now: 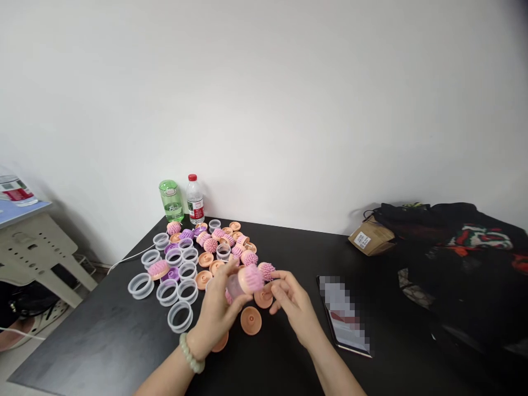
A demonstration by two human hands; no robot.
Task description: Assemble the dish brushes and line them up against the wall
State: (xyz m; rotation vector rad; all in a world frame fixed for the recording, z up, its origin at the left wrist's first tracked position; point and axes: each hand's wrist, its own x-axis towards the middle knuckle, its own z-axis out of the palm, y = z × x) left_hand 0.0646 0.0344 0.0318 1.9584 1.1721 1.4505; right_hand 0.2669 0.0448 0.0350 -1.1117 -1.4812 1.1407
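Head view: nearest you, your left hand (218, 311), a pale beaded bracelet (190, 355) on its wrist, is closed around a pink-bristled brush (251, 279) with a translucent part, raised over the table (103, 335). Your right hand (295, 305) has its fingers loosely curled just beside the bristles; whether they pinch anything, you cannot tell. An orange disc (251, 320) lies between your hands, and a phone (344, 316) to the right. Farther left, you have clear rings (180, 318) spread beside more bristled heads (159, 269). Beyond, dark cloth (466, 286) and a brown paper bag (377, 237) sit right; a green bottle (171, 201) and a red-capped bottle (195, 201) stand near the wall (289, 110).
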